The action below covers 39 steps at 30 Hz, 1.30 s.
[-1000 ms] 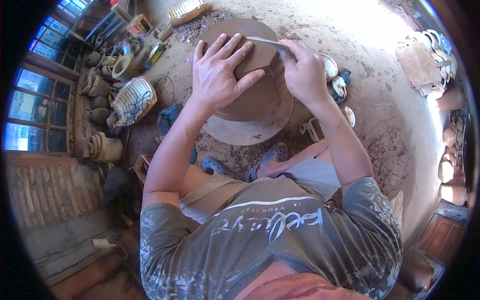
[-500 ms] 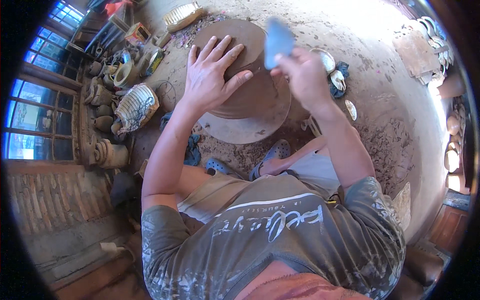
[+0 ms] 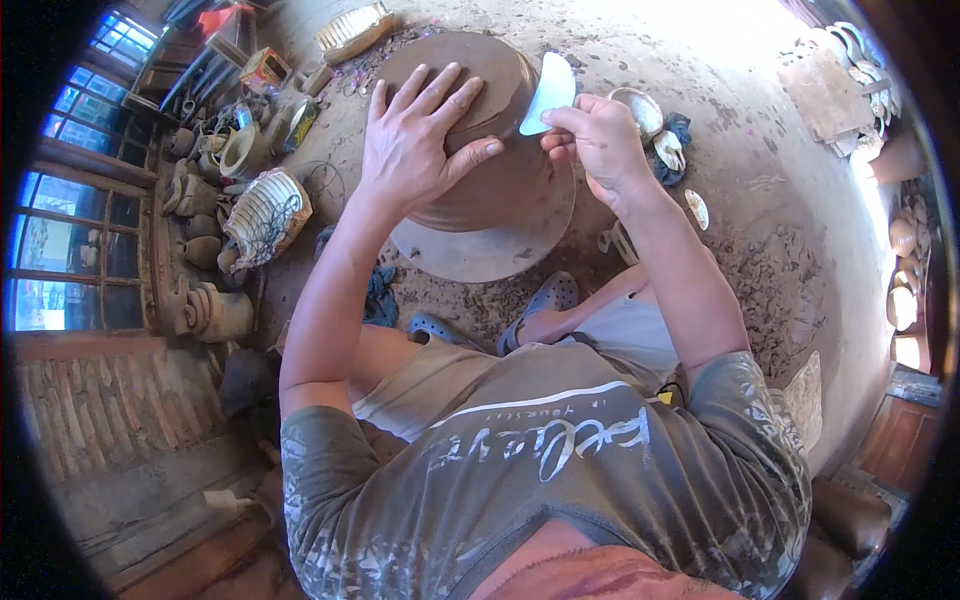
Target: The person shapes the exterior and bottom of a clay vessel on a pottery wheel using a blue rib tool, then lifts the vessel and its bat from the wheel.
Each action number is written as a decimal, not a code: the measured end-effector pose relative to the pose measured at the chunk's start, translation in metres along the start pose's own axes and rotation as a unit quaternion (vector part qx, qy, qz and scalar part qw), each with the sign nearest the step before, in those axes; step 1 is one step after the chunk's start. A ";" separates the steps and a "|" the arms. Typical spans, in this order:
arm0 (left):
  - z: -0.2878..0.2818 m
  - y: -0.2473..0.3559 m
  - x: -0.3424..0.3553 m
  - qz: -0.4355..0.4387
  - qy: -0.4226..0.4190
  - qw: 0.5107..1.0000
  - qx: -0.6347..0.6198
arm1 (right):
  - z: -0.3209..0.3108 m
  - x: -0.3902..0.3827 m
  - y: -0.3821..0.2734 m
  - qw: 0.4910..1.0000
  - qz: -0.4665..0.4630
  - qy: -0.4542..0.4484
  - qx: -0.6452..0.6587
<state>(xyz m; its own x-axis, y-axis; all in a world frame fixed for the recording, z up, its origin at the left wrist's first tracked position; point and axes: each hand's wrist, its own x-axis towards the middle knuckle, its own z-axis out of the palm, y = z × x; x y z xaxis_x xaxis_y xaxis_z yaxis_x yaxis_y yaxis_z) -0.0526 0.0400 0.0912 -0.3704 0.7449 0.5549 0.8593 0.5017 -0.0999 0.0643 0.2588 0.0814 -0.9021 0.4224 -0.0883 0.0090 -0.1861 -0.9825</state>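
A large round brown clay form (image 3: 475, 200) stands upright on a pale round wheel plate (image 3: 480, 262) in front of me. My left hand (image 3: 412, 145) lies on its flat top with the fingers spread. A thin, curved, pale blue scraper (image 3: 553, 90) is pinched between the thumb and fingers of my right hand (image 3: 605, 140). The scraper is by the right side of the clay, its lower end close to the wall; I cannot tell whether it touches.
A ribbed basket (image 3: 268, 212) and several pots stand at the left below the windows. Another basket (image 3: 355, 30) lies at the far side. To the right sit a small bowl (image 3: 640, 112) and a dark blue cloth (image 3: 677, 130). Clay scraps litter the floor.
My right hand has turned and lowered slightly, tilting the scraper's lower end toward the clay's side. My left hand has stayed spread on the top.
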 end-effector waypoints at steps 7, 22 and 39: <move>0.011 -0.001 -0.003 -0.004 0.025 1.000 -0.009 | 0.012 0.006 -0.014 1.000 -0.006 -0.014 -0.005; 0.010 0.002 -0.001 0.003 0.076 0.997 -0.021 | 0.003 0.022 -0.035 0.993 -0.080 -0.027 -0.078; 0.017 0.033 0.010 -0.086 0.114 0.990 0.018 | -0.017 0.095 -0.012 0.928 -0.266 -0.024 -0.260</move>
<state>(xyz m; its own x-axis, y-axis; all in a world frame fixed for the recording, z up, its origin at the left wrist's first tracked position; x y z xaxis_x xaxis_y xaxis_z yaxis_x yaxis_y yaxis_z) -0.0335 0.0711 0.0796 -0.4171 0.5301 0.7383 0.7755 0.6311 -0.0151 -0.0141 0.3160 0.0818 -0.8566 0.2887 0.4276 -0.2483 0.4958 -0.8322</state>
